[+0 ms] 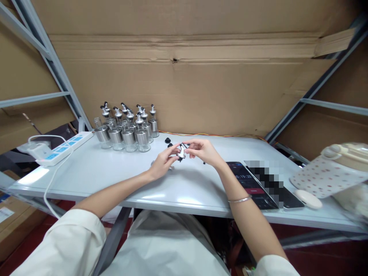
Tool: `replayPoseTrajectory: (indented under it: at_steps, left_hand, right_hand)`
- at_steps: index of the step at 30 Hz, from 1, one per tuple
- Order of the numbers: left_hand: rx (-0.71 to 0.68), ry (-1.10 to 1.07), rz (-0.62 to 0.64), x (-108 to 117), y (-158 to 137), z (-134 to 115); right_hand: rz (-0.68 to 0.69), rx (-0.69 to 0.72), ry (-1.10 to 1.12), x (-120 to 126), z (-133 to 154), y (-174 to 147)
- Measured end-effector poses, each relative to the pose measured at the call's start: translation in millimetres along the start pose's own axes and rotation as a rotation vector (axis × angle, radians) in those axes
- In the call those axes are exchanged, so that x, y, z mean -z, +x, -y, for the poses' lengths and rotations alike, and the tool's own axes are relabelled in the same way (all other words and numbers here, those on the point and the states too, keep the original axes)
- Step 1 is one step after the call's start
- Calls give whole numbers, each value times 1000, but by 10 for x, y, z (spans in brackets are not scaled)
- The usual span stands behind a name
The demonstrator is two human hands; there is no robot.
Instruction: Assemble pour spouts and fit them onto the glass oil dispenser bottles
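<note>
Pinching a pour spout point(182, 152) above the table point(198, 186), the left hand point(161, 165) has its fingers nearly closed on the wide collar, seemingly to steady it, while the right hand point(203, 151) pinches the upper part, perhaps for finer control. It sits nearly upright, stopper end down, long axis leaning slightly right at the top. Beyond lie black caps point(167, 140); back left, bottles point(142, 137) stand bunched, probably to spare elbow room.

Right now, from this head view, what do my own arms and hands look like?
The left hand and right hand are both ungloved. Wide off-white sleeves end around the elbows. A thin, silvery bangle circles the right forearm; the left forearm shows no jewellery.
</note>
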State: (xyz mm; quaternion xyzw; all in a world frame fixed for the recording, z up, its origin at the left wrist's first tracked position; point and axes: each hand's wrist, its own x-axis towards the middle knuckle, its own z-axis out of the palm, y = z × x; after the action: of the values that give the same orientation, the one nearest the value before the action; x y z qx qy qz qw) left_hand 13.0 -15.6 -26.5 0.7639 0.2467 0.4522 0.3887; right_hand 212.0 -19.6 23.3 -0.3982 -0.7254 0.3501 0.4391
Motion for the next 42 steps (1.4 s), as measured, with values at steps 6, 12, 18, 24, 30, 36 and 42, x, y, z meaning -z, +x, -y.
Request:
replayPoseTrajectory:
  at_steps: [6,12,18,24,30,36,42]
  left_hand:
    - [-49,57,12,-8,-7,48]
    - [-93,154,15,-22,-23,25]
    - [-34,57,-17,-49,-33,11]
    - [-12,-61,-87,-54,-22,17]
    - [-18,-72,-93,-65,-27,0]
    - [-18,-24,-88,-52,-43,9]
    - [-16,-29,-102,-39,-36,12]
  right_hand:
    - [4,-5,-3,-21,-16,-1]
    - [22,-3,22,-78,-24,9]
    - [28,40,53,-81,-39,15]
    - [101,181,-29,-89,-27,4]
    - [-28,221,-38,-135,-47,20]
    - [-26,180,-17,-122,-40,9]
    - [-25,128,-6,-125,-31,10]
